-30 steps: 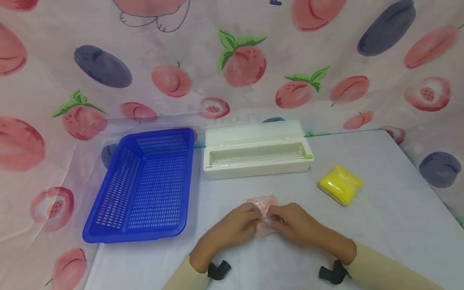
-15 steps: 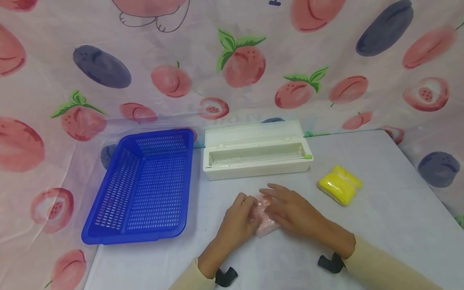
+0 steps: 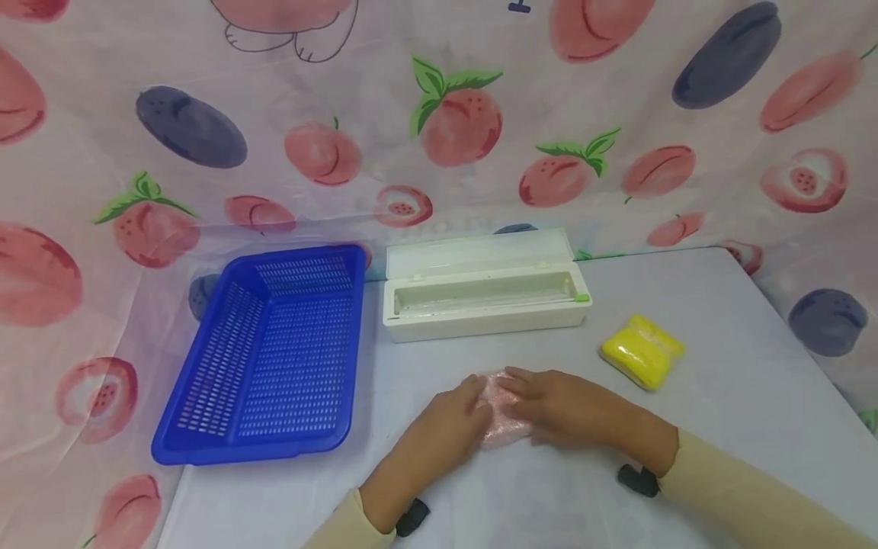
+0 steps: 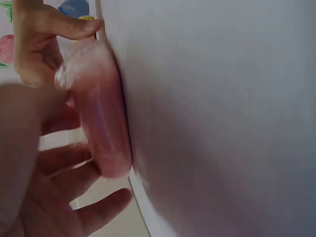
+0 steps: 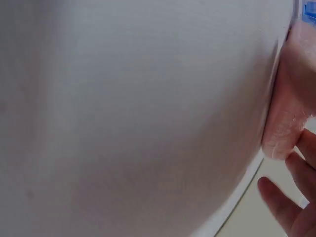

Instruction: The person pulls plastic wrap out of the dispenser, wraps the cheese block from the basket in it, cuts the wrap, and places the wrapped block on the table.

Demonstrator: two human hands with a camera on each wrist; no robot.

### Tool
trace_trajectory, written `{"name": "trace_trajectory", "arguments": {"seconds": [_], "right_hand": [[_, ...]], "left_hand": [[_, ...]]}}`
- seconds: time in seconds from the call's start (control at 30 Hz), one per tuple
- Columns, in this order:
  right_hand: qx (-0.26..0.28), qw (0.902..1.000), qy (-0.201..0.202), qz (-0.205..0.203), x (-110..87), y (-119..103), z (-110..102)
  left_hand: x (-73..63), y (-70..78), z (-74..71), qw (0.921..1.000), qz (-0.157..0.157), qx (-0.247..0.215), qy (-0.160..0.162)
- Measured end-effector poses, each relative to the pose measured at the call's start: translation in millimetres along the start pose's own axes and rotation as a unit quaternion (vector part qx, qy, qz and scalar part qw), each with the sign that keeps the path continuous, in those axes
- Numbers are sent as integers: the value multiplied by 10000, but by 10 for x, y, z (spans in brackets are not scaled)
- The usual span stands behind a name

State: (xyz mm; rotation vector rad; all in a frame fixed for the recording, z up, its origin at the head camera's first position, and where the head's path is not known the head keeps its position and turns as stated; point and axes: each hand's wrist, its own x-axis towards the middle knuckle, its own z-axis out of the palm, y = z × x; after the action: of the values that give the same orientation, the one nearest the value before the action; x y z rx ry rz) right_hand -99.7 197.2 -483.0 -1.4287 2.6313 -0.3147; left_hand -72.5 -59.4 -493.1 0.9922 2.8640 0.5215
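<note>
A flat pink packet wrapped in clear plastic film [image 3: 506, 427] lies on the white-covered table, between my two hands. My left hand [image 3: 439, 429] touches its left side, fingers loosely bent. From the right, my right hand [image 3: 579, 404] lays its extended fingers over the packet's upper right part. In the left wrist view the pink packet [image 4: 101, 113] rests on the cloth, with spread fingers along its side. The right wrist view shows only part of the packet [image 5: 284, 113], with fingertips close to it; the rest of that hand is cut off.
Behind the hands stands a long white box [image 3: 487, 326] with its lid raised and a green tab [image 3: 581, 298] at the right end. A blue perforated basket [image 3: 353, 366] is at the left. To the right lies a yellow plastic-wrapped packet [image 3: 641, 354]. A fruit-patterned cloth hangs behind.
Both hands were pinching the plastic at the pink packet's middle; the fingers have since loosened and spread over its sides. More of the packet's pink surface shows now.
</note>
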Motion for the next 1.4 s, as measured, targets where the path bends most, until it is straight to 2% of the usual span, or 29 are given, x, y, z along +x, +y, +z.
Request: {"name": "trace_trajectory", "arguments": {"seconds": [0.03, 0.07, 0.13, 0.17, 0.23, 0.33, 0.4, 0.43, 0.47, 0.53, 0.6, 0.63, 0.7, 0.73, 0.77, 0.8, 0.83, 0.87, 0.93, 0.97, 1.0, 1.07, 1.13, 1.23, 1.33, 1.4], "right_hand": [[2, 10000, 52, -4, 10, 1, 8], [54, 9999, 144, -5, 22, 3, 16], [297, 9991, 313, 48, 47, -1, 34], [480, 9981, 372, 124, 57, -6, 44], [881, 9944, 481, 325, 68, -26, 60], [1449, 9852, 483, 773, 62, -70, 70], [1874, 9752, 504, 1066, 39, -101, 67], [2122, 9677, 461, 1277, 20, -112, 62], [2416, 9580, 401, 1494, 5, -121, 55], [3116, 9289, 252, 1986, -31, -128, 53], [3983, 8827, 61, 2494, -68, -132, 60], [4394, 8557, -38, 2733, -81, -136, 65], [5090, 8045, -162, 3056, -108, -146, 85], [5340, 7844, -182, 3150, -122, -154, 92], [5516, 7710, -186, 3176, -137, -160, 99], [5585, 7663, -176, 3171, -148, -166, 105], [5609, 7655, -153, 3150, -157, -172, 108], [5547, 7692, -116, 3170, -169, -178, 112], [5266, 7828, 44, 3314, -191, -193, 107], [5096, 7889, 150, 3432, -202, -198, 100], [4929, 7928, 270, 3576, -217, -201, 89], [4610, 7974, 500, 3863, -262, -195, 56], [4352, 8021, 750, 4020, -329, -163, 12], [4078, 8148, 1094, 3973, -470, -75, -60], [3750, 8316, 1305, 3883, -625, 11, -126], [3354, 8470, 1361, 3893, -715, 58, -161]], "left_hand": [[-22, -17, -12, 9998, 117, 61, -134], [-42, -41, -17, 9985, 399, 293, -236], [-73, -88, -22, 9912, 997, 842, -201], [-81, -101, -17, 9912, 1031, 808, -180], [-76, -116, 5, 9935, 965, 597, -57], [-53, -99, 26, 9986, 514, -143, 35], [-35, -66, 14, 9955, 58, -942, -21], [-27, -43, 0, 9895, -230, -1425, -97], [-15, -19, -10, 9801, -536, -1902, -204], [18, 27, -2, 9530, -1090, -2809, -326], [51, 70, 20, 9196, -1584, -3579, -344], [62, 89, 37, 9024, -1758, -3917, -348], [78, 116, 75, 8711, -1994, -4472, -374], [81, 127, 87, 8591, -2076, -4663, -388], [82, 139, 91, 8450, -2155, -4875, -434], [83, 150, 97, 8328, -2229, -5046, -453], [82, 161, 105, 8253, -2289, -5142, -462], [86, 172, 110, 8253, -2339, -5120, -447], [106, 197, 118, 8306, -2408, -5009, -355], [127, 216, 120, 8356, -2424, -4922, -277], [154, 236, 127, 8419, -2433, -4814, -177], [230, 292, 151, 8493, -2457, -4673, 33], [334, 366, 198, 8496, -2471, -4655, 201], [503, 498, 281, 8485, -2504, -4648, 378], [667, 624, 358, 8521, -2466, -4594, 448], [764, 703, 402, 8565, -2403, -4543, 476]]}}
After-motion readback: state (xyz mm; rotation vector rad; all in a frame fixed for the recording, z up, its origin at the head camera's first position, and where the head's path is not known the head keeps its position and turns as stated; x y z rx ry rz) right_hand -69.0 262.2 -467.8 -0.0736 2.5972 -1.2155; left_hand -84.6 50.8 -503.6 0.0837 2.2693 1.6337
